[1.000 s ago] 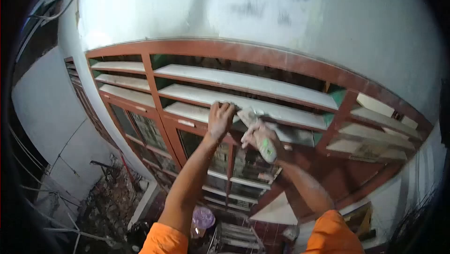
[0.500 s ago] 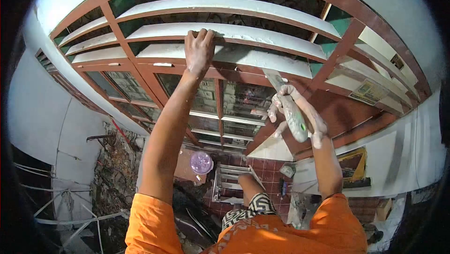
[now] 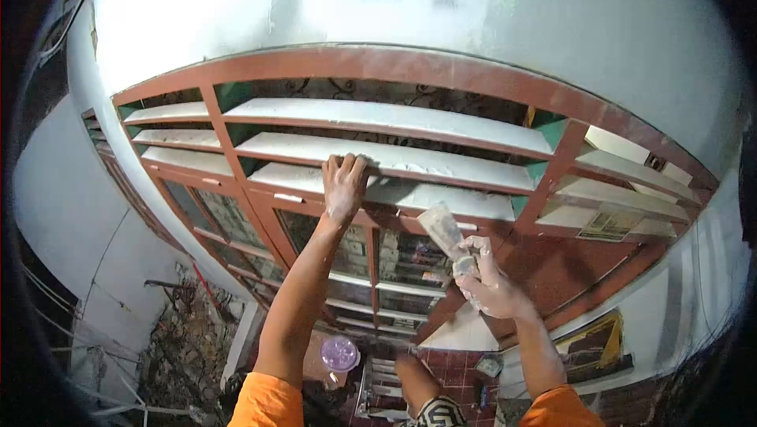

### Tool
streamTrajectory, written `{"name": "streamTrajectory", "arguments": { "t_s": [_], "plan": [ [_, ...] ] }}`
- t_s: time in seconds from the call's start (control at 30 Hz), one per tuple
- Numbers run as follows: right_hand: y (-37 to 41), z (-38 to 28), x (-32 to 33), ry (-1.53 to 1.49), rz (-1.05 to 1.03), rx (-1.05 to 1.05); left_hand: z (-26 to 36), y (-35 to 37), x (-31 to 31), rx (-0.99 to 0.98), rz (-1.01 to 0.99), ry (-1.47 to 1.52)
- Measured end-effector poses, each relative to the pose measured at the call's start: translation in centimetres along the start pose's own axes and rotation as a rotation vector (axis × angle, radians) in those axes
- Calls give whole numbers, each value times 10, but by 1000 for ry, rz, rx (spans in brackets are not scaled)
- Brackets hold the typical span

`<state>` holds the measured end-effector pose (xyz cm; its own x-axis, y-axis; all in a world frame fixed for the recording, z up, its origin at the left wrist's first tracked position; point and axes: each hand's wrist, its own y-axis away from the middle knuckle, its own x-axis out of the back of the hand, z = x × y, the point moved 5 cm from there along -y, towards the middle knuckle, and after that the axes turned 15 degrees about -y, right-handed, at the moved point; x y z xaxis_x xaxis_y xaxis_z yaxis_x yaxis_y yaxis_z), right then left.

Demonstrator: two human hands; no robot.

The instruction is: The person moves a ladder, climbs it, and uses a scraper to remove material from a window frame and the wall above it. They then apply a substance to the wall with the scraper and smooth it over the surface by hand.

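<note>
My left hand has its fingers hooked over the brown front edge of the middle louver slat, whose top face is white. Rough white paste lies on that slat to the right of my fingers. My right hand, smeared with white, grips a putty knife by its handle. Its broad, whitish blade points up and left, just below the lowest slat. Most of the handle is hidden in my fingers.
Below the louvers are brown-framed glass windows and a brown door panel. A purple-lidded tub stands below on a board, beside a white slatted step or ladder. Rubble lies lower left. Bare wall rises above.
My view has tilted up, showing more wall above. My right hand has turned the putty knife, so its handle no longer shows below the hand. My left hand stays on the slat.
</note>
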<state>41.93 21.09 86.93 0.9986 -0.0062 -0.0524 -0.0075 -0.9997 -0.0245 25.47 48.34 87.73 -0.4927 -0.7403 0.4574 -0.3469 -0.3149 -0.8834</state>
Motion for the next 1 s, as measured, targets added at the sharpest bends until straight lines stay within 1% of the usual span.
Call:
{"name": "streamTrajectory", "arguments": {
  "t_s": [0.03,0.07,0.1,0.17,0.2,0.23,0.27,0.3,0.33,0.37,0.43,0.47,0.5,0.57,0.6,0.63,0.7,0.73,0.77,0.83,0.9,0.93,1.0],
  "plan": [
    [-2,-13,-2,96,7,29,-1,-1,-1,-3,-6,-22],
    [-2,-24,-3,149,67,135,-2,-1,-3,-4,-14,-15],
    [-7,-25,5,153,74,146,-2,-2,-2,-4,-27,-8],
    [-22,-33,24,424,111,213,-2,0,-5,-12,14,-38],
    [-27,-49,27,444,169,234,-2,1,-3,-24,26,-28],
    [-34,-68,26,447,170,234,-2,0,-2,-32,39,-18],
    [-41,-90,27,425,243,232,-2,0,-2,-32,47,-25],
    [-48,-106,32,398,311,225,1,-2,-1,14,33,-47],
    [-57,-125,34,589,312,335,4,-2,-2,20,26,-42],
    [-68,-141,31,590,282,338,1,-2,-3,32,19,-47],
    [-78,-171,17,695,273,485,-7,4,-13,79,-84,29],
    [-86,-169,16,722,208,747,-7,5,-14,61,-35,2],
    [-94,-178,9,701,160,740,-5,5,-13,95,-54,-16],
    [-115,-199,-6,587,22,628,1,-6,3,172,-105,32],
    [-122,-223,-26,619,-18,700,2,-11,8,188,-116,51],
    [-135,-231,-38,611,-47,679,2,-15,11,202,-126,75],
    [-153,-239,-58,660,-67,666,2,-13,11,266,-214,70],
    [-161,-240,-64,717,-27,598,1,-11,8,262,-249,58],
    [-167,-243,-72,711,-42,582,0,-8,5,257,-284,49],
    [-176,-250,-77,728,91,545,-2,-9,7,253,-330,38],
    [-179,-255,-88,739,81,517,0,-10,7,226,-356,34],
    [-184,-259,-95,698,97,477,0,-10,7,239,-367,42],
    [-198,-263,-111,668,110,394,-2,-6,5,478,-380,380]
  ]
}}
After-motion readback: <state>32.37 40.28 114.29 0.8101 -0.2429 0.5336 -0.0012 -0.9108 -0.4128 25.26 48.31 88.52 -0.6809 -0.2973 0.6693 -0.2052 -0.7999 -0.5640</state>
